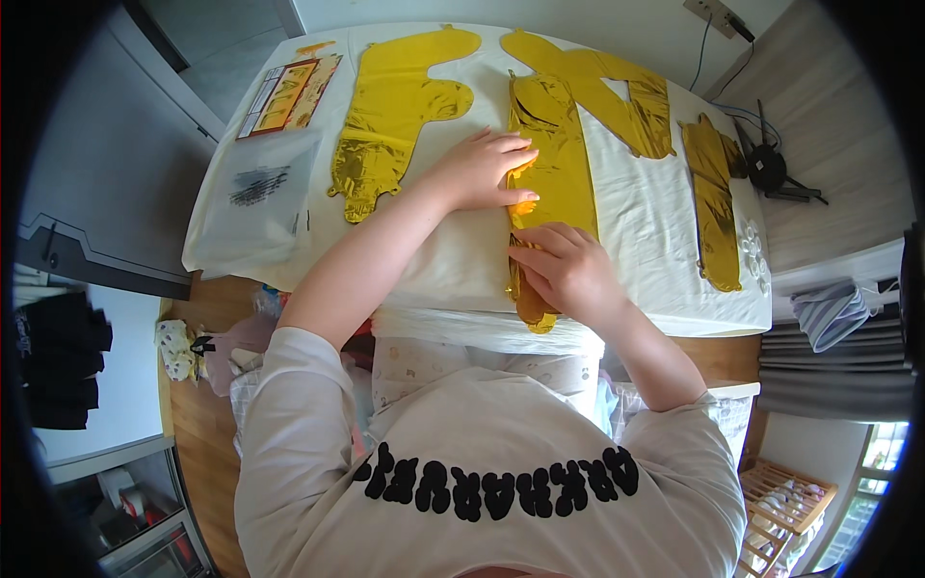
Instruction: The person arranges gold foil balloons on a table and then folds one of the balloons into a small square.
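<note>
A flat, uninflated gold foil balloon (559,159), long and creased, lies in front of me on a white-covered table (434,255). Along its left edge my left hand (485,170) rests with fingers stretched out over the foil; an orange glint shows beside the fingertips. Closer to me, the fingers of my right hand (568,268) are bent and pressed together on the balloon's lower left edge, where the foil is folded over. Its near end hangs by the table's front edge. Part of the foil under both hands is hidden.
More flat gold balloons lie around: a branching one (395,96) at left, a crossed one (626,91) far right, a narrow one (715,207) at right. A printed card packet (286,96), a clear bag of dark thin pieces (258,188) and a black router (768,169) sit nearby.
</note>
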The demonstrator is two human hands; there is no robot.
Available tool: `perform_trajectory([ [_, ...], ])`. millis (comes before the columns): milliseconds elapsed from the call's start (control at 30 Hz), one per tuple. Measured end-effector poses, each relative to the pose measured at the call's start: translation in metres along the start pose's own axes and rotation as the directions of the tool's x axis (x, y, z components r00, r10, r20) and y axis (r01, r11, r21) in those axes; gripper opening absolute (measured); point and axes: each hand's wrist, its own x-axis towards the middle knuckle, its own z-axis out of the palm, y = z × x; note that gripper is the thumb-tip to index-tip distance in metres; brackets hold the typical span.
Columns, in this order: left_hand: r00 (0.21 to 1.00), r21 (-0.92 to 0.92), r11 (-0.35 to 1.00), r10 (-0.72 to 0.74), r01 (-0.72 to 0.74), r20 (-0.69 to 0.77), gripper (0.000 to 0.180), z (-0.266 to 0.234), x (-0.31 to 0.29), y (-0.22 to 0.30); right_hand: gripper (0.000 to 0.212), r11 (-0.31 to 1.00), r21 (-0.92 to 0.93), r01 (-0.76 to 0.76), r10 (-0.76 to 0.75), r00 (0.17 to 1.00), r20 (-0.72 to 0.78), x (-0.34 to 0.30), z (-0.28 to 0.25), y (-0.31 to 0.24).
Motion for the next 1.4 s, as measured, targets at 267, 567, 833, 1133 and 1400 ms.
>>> perform_trajectory([
  [267,0.999,-0.056,0.998,0.002,0.001,0.039,0.086,0.000,0.000,-0.003,0.021,0.999,-0.040,-0.024,0.020,0.993,-0.116,-0.007,0.012,-0.003],
  [567,0.995,0.020,0.998,0.052,-0.054,0.080,0.107,-0.001,-0.003,-0.006,0.018,0.996,-0.069,-0.054,0.046,0.994,-0.103,-0.016,0.012,-0.008],
  [833,0.995,-0.003,0.998,0.062,-0.062,0.072,0.111,-0.001,-0.003,-0.006,0.017,0.997,-0.020,-0.072,0.070,0.996,-0.059,-0.021,0.011,-0.007],
  [1133,0.994,0.048,0.995,0.080,-0.084,0.068,0.113,0.000,-0.003,-0.006,0.017,0.994,-0.013,-0.113,0.112,0.993,-0.044,-0.011,0.010,-0.008],
  [1400,0.995,0.057,0.997,0.050,-0.055,0.084,0.115,-0.002,-0.005,-0.002,0.010,0.985,0.011,-0.173,0.174,0.982,-0.077,-0.011,0.019,-0.009],
])
